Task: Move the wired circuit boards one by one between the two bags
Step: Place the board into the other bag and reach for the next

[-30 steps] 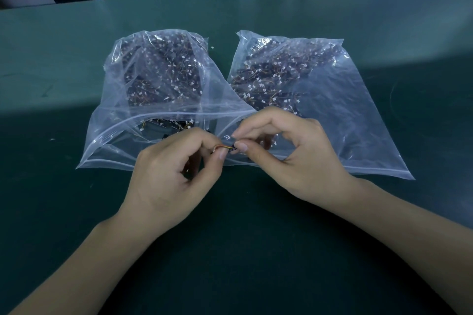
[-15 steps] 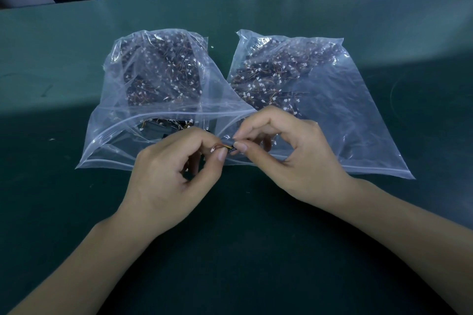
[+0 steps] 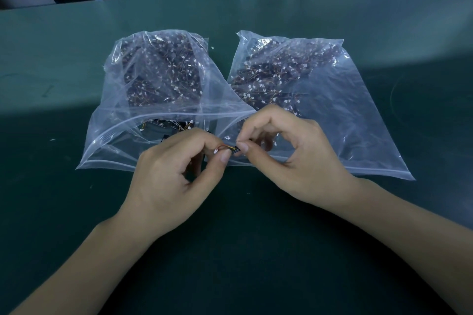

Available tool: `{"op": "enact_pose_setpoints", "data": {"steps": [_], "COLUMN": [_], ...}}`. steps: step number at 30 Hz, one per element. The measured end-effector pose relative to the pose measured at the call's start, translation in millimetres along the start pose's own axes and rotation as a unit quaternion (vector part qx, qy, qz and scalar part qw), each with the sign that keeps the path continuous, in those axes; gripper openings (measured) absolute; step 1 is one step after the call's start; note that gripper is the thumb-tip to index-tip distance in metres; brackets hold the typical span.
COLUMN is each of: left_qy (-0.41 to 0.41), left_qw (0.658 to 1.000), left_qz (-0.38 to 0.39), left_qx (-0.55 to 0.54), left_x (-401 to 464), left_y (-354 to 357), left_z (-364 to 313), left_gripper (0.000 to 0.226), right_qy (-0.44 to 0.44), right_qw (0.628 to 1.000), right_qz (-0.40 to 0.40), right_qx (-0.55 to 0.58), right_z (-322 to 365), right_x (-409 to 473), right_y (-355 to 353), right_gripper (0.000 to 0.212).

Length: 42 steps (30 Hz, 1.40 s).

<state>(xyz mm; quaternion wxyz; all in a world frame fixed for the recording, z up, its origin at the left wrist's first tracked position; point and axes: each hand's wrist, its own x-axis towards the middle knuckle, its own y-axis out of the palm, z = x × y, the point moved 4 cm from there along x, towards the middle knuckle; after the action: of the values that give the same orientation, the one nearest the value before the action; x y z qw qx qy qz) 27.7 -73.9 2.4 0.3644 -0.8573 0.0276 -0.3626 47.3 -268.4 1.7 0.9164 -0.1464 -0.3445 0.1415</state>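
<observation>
Both hands (image 3: 176,176) (image 3: 294,158) pinch one wired board (image 3: 231,149) at bag mouths.

Two bare forearms come in from the bottom corners, each ending in one of the person's hands: the left hand (image 3: 176,176) and the right hand (image 3: 294,158). No sleeve, cuff, glove, watch, ring or bracelet shows on either. The fingernails are short, plain and unpainted. Both wrists are slim, and the forearms widen toward the lower edge.

No legible text — labels too blurred.
</observation>
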Motion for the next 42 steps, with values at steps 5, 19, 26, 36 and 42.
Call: {"op": "enact_pose_setpoints", "data": {"steps": [5, 19, 26, 36, 42], "left_qy": [0.0, 0.043, 0.05, 0.052, 0.111], "left_qw": [1.0, 0.996, 0.996, 0.984, 0.963], "left_qz": [0.005, -0.023, -0.045, -0.041, 0.028], "left_qx": [0.007, 0.068, 0.053, 0.164, 0.244], "left_x": [0, 0, -1, 6, 7], "left_y": [1, 2, -1, 7, 21], "left_z": [2, 8, 7, 12, 4], "left_gripper": [0.015, 0.017, 0.006, 0.009, 0.009], "right_qy": [0.005, 0.025, 0.009, -0.003, -0.004], "right_qw": [1.0, 0.958, 0.97, 0.974, 0.972], "right_qz": [0.013, 0.048, -0.001, -0.015, -0.011], "right_qx": [-0.016, -0.28, -0.244, -0.224, -0.235], "right_z": [-2, -16, -15, -15, -15], "right_x": [0, 0, -1, -3, -3], "right_y": [0, -1, -7, -6, -5], "right_gripper": [0.008, 0.048, 0.032, 0.028, 0.034]}}
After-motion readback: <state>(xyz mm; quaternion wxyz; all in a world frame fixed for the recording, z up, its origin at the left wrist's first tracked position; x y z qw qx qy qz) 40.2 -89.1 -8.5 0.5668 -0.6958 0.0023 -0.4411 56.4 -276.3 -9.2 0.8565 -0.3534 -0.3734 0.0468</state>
